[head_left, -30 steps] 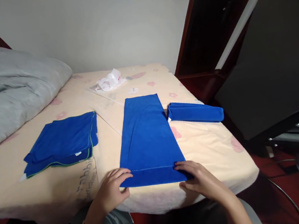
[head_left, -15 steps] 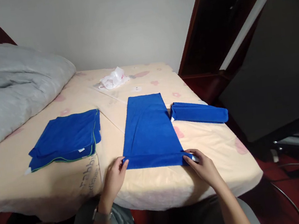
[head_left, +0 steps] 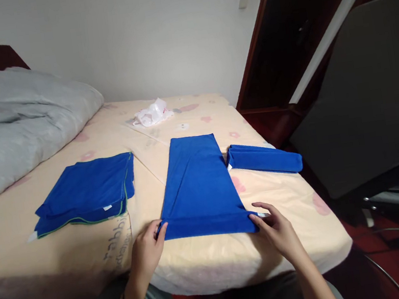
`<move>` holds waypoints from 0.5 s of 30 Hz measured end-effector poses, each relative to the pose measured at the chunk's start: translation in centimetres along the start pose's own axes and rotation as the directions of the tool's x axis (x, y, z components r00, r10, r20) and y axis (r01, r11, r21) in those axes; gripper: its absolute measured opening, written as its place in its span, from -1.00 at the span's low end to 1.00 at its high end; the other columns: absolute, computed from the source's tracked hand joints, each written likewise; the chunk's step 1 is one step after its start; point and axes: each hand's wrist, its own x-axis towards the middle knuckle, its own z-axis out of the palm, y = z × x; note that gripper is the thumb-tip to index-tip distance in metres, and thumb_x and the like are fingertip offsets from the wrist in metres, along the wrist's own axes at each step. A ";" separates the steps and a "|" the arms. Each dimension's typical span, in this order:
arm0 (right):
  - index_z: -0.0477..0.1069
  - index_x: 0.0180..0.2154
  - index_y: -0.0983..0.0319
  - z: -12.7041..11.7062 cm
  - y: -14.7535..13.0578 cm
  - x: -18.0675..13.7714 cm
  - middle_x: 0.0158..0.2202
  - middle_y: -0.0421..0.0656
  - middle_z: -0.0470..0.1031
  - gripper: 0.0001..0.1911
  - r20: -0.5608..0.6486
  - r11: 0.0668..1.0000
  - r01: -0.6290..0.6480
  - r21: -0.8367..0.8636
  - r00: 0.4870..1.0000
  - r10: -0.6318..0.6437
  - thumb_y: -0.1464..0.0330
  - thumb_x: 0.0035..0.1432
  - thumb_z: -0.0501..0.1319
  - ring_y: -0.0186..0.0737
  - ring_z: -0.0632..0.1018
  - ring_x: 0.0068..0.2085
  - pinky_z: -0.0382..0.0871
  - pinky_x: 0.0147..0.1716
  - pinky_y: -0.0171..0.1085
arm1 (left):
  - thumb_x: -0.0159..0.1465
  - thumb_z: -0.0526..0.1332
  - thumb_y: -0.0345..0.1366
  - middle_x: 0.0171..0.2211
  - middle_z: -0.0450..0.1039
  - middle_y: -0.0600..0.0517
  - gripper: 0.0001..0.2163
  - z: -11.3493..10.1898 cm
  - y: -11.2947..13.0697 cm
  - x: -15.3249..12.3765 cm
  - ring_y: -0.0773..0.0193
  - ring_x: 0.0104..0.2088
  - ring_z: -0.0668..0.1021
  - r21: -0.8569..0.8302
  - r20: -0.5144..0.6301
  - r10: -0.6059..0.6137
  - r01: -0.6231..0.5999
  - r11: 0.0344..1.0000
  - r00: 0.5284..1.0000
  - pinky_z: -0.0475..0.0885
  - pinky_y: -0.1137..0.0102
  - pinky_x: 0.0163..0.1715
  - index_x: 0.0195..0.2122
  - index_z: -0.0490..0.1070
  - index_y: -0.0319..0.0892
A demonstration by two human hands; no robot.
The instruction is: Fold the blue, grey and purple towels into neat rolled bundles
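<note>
A blue towel (head_left: pixel 196 179) lies lengthwise in front of me on the bed, its near end turned up into a flat band. My left hand (head_left: pixel 149 248) pinches the left corner of that band between thumb and fingers. At the right corner, my right hand (head_left: pixel 275 228) has its thumb on the fold, the index finger raised off the cloth and the other fingers partly hidden behind, near a white label. To the right rests a folded blue towel (head_left: pixel 264 159) in a narrow bundle. A loosely stacked pile of blue towels (head_left: pixel 82 188) with green edging sits on the left.
The bed (head_left: pixel 200 263) has a cream patterned sheet. A crumpled white plastic bag (head_left: pixel 152 113) lies toward the wall. A grey quilt (head_left: pixel 25 124) is heaped at the left. Beyond the right edge stand a dark cabinet (head_left: pixel 274 50) and a dark grey panel (head_left: pixel 366 96).
The camera has tilted up slightly, so everything sits lower in view. My right index finger has lifted from the towel's corner; my left hand keeps its pinch.
</note>
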 end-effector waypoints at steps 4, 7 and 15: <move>0.33 0.04 0.14 0.5 0.5 0.5 -0.41 -0.14 0.60 -0.53 0.049 0.975 -0.051 -0.218 0.997 0.063 0.01 0.22 0.14 0.02 0.61 -0.29 0.38 -0.32 -0.18 | 0.37 0.09 -0.11 -0.41 0.53 0.04 -0.77 0.3 0.2 0.1 0.22 -0.40 0.58 0.061 0.063 0.035 -0.039 0.997 0.997 0.34 0.42 -0.40 -0.20 0.45 -0.10; 0.34 0.03 0.09 1.0 0.1 0.6 -0.30 -0.12 0.63 -0.61 0.058 0.942 -0.024 -0.334 0.997 0.046 0.05 0.29 0.05 0.05 0.63 -0.20 0.37 -0.28 -0.18 | 0.40 0.04 -0.13 -0.40 0.54 0.01 -0.75 0.5 0.5 0.2 0.20 -0.40 0.58 0.117 0.095 0.037 -0.048 0.992 0.995 0.30 0.40 -0.42 -0.25 0.43 -0.11; 0.39 -0.06 0.11 1.0 -0.1 0.3 -0.33 -0.13 0.59 -0.68 0.147 0.905 0.101 -0.413 0.988 -0.043 0.12 0.31 0.03 -0.03 0.61 -0.29 0.38 -0.34 -0.22 | 0.36 0.10 -0.12 -0.46 0.47 0.02 -0.77 0.5 0.2 -0.1 0.15 -0.39 0.53 0.208 0.042 0.001 -0.009 0.978 0.999 0.29 0.36 -0.39 -0.34 0.37 -0.12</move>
